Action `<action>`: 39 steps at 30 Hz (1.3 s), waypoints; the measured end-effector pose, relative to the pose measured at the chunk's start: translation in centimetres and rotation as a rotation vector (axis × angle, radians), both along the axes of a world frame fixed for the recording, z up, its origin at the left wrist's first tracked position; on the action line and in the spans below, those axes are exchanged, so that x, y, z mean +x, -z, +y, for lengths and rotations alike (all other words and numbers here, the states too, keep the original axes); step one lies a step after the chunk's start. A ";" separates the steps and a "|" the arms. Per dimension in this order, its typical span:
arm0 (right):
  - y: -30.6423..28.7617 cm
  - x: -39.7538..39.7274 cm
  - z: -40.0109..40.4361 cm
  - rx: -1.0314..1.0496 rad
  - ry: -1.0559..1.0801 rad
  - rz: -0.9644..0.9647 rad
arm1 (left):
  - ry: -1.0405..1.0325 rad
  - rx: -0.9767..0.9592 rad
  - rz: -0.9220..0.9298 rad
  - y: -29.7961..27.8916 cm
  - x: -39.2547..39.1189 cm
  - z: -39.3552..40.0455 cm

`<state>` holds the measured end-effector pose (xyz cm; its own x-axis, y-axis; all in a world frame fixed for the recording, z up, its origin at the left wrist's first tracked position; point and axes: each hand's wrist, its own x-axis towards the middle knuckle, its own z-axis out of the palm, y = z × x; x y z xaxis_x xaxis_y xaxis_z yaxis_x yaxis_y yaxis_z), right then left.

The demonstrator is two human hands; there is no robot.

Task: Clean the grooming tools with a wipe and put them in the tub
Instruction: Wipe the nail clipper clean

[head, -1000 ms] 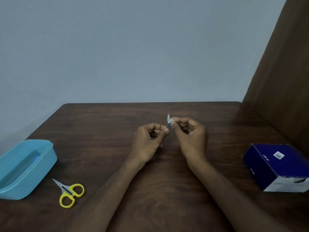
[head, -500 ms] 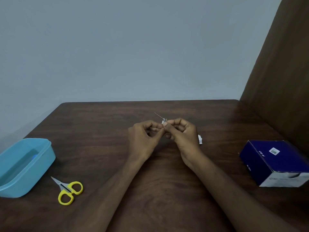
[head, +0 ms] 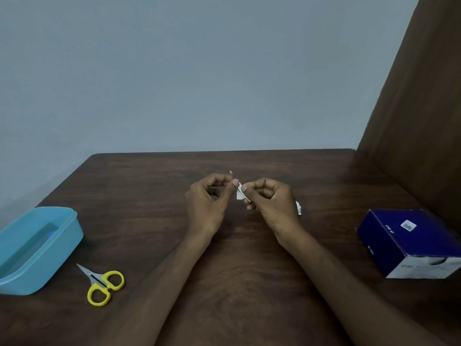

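Above the middle of the brown table, my left hand pinches a small metal grooming tool; only its thin tip shows past my fingertips. My right hand pinches a small white wipe against the tool's near end, right beside my left thumb. A light blue tub stands open at the left edge. Yellow-handled scissors lie shut on the table, just right of the tub.
A dark blue cardboard box sits at the right side of the table. A scrap of white material lies behind my right hand. A brown panel rises along the right, and a grey wall stands behind the far edge.
The tool stood upright between my fingertips, then tilted left. My hands have moved slightly apart, and more of the white wipe shows between them.
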<state>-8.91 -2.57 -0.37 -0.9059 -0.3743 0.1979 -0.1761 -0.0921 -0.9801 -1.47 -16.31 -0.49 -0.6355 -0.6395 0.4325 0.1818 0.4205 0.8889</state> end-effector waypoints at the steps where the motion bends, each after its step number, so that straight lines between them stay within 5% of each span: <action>1: 0.0 0.0 0.0 -0.001 0.035 0.020 | -0.008 -0.006 0.001 0.1 0.0 -0.1; 5: 0.1 -0.4 0.2 -0.072 0.178 0.016 | -0.016 -0.016 -0.008 0.1 0.0 -0.1; 17: -0.1 0.8 0.5 0.180 0.077 0.316 | -0.067 0.003 -0.039 0.0 0.1 -0.2; 26: -0.4 0.6 0.7 0.184 0.002 0.247 | -0.099 -0.033 -0.019 -0.3 0.1 0.0; 33: -0.4 -0.2 1.0 0.107 0.255 0.257 | -0.147 0.006 -0.030 0.2 0.2 -0.3; 39: -0.3 0.6 0.4 0.065 0.077 0.180 | -0.042 0.030 -0.039 0.0 0.4 -0.1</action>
